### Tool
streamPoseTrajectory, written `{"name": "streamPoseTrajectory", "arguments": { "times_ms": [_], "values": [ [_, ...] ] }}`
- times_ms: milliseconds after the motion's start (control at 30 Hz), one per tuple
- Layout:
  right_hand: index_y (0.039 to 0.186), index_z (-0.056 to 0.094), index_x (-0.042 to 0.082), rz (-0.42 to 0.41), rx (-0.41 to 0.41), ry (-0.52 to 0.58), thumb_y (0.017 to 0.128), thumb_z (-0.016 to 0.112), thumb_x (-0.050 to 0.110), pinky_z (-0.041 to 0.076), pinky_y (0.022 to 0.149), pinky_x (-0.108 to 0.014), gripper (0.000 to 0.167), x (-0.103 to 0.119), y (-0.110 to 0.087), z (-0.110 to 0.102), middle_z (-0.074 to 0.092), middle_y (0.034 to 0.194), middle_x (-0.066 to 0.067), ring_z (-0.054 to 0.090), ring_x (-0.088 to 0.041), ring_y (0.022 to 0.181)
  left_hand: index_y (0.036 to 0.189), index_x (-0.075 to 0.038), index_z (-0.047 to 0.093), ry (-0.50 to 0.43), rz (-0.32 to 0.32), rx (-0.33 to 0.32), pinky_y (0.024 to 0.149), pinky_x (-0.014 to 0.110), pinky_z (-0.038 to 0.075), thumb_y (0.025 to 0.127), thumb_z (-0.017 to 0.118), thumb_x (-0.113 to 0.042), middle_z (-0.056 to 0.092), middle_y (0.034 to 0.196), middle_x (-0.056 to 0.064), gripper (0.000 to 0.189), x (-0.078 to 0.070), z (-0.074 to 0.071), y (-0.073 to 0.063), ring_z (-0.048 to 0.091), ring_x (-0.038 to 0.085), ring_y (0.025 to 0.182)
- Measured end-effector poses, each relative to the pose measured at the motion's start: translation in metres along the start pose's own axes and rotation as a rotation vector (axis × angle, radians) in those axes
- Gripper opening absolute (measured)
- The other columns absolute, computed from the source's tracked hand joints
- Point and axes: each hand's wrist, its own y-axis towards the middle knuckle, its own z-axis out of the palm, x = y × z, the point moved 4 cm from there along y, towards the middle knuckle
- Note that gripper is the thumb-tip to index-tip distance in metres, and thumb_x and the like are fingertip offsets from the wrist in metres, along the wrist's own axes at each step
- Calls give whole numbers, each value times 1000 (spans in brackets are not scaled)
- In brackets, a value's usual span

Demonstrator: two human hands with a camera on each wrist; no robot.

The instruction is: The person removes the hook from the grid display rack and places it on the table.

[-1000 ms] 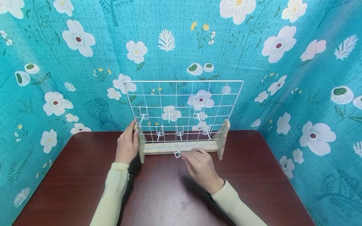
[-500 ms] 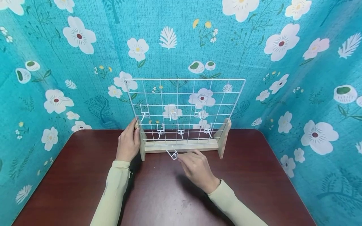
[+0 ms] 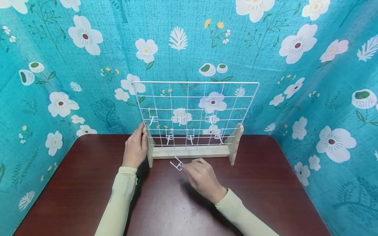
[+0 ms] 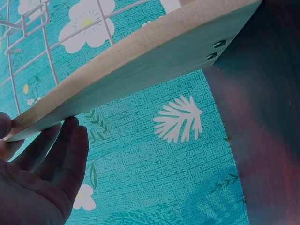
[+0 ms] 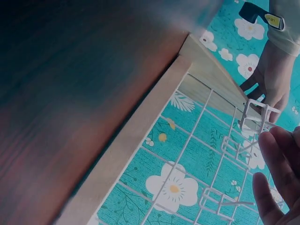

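A white wire grid panel (image 3: 195, 82) stands upright in a wooden base (image 3: 192, 153). My left hand (image 3: 135, 149) grips the top of the left wooden side post (image 3: 150, 150); in the left wrist view the thumb and fingers lie on opposite sides of that post (image 4: 117, 70). My right hand (image 3: 203, 178) pinches a white wire hook (image 3: 178, 166) between thumb and fingers, in front of the base and apart from the grid. Its two prongs point up and left. In the right wrist view the hook's wire frame (image 5: 266, 115) shows beside the fingertips.
Several similar hooks hang on the grid in two rows, among them an upper left hook (image 3: 152, 119) and a lower middle hook (image 3: 190, 137). The right wooden post (image 3: 235, 144) stands opposite. Dark brown table (image 3: 265, 183) lies below; a flowered teal cloth (image 3: 189, 49) rises behind.
My right hand has moved slightly left and down with the hook, turning it so its prongs point up and left. My left hand keeps its hold on the post.
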Motion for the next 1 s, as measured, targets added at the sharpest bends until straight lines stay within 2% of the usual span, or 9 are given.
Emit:
{"name": "streamPoseTrajectory", "arguments": {
  "times_ms": [167,200,333,567,800,1000],
  "values": [
    [103,78,8,-4,7,7,91,76,9,60,84,-33,13,-1,2,8,80,88,2,75,-8,77,155,-8,48,5,0,3,103,62,53,112,48,-22,62,145,21,46,0,1,0,66,42,126],
    [103,78,8,-4,8,13,87,79,8,60,83,-33,16,-2,3,9,80,87,1,75,-8,76,155,-8,48,6,-2,6,104,62,53,112,48,-23,62,146,21,46,0,1,0,65,42,127],
    [101,79,8,-7,7,22,86,80,7,60,83,-33,15,-3,5,15,79,85,1,73,-7,72,157,-8,46,10,-12,17,107,62,51,112,48,-24,59,150,22,47,0,1,-1,63,42,131],
    [101,79,9,-1,18,34,89,78,9,60,81,-31,12,-3,6,23,79,81,3,72,-5,70,155,-5,48,2,-7,3,106,63,51,112,48,-23,61,146,24,47,1,-1,0,64,44,129],
    [98,80,10,31,17,71,90,78,9,58,79,-29,8,0,11,35,74,72,6,68,-4,63,156,-7,46,1,-17,12,105,62,52,112,48,-23,60,148,22,48,2,-1,-1,64,43,129],
    [97,80,11,64,59,67,91,77,12,57,79,-29,6,2,14,47,76,75,6,70,-6,66,156,-8,47,-4,-14,12,104,62,53,111,49,-22,63,145,21,47,0,0,1,66,42,126]
  ]
}}
